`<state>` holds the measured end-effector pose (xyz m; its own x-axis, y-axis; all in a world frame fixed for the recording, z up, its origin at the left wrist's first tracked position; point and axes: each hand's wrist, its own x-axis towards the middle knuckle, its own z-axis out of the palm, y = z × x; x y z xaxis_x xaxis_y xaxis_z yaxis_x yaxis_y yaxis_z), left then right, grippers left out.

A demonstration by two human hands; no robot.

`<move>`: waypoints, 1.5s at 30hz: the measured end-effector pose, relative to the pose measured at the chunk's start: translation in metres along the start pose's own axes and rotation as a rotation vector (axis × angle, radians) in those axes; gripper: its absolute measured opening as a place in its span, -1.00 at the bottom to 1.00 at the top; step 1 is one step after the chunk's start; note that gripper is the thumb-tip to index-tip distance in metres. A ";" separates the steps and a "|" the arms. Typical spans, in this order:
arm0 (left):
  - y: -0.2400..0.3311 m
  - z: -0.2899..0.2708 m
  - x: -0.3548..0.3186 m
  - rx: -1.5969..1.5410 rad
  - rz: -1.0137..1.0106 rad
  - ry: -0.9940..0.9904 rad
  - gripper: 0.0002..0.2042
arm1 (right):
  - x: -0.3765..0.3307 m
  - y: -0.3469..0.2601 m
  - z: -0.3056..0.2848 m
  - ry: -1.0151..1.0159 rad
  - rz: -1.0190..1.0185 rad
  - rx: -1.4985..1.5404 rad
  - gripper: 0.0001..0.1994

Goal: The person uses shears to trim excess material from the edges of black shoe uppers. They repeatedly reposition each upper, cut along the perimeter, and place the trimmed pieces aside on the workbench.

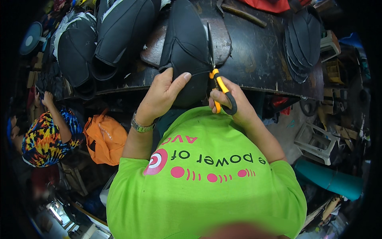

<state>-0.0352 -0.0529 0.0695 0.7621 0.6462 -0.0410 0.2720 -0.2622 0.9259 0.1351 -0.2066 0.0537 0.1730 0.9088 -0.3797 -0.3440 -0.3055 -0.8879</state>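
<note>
Black and seamed, the tapered piece (185, 42) sits high in my feed, reaching from over the brown slab (221, 36) on the dark table (256, 53) down past its near edge. I see the left hand (161, 93) pinching it between thumb and fingers, while the right hand (237, 102) is wrapped round the handles of the yellow-and-black scissors (216, 74); from here I cannot tell whether the blades are parted

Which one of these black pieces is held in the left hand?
The middle piece, beside the scissors: the left hand holds its left side. The other black pieces lie farther left and right.
</note>
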 end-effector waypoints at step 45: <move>0.015 -0.021 0.000 -0.207 -0.061 -0.071 -0.70 | -0.006 -0.022 -0.044 0.515 -0.589 -1.017 -0.52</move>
<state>-0.0436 -0.0417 0.0915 0.7897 0.6019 -0.1185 0.1981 -0.0673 0.9779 0.1823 -0.2182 0.0640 0.4713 0.8357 0.2820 0.7225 -0.1824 -0.6669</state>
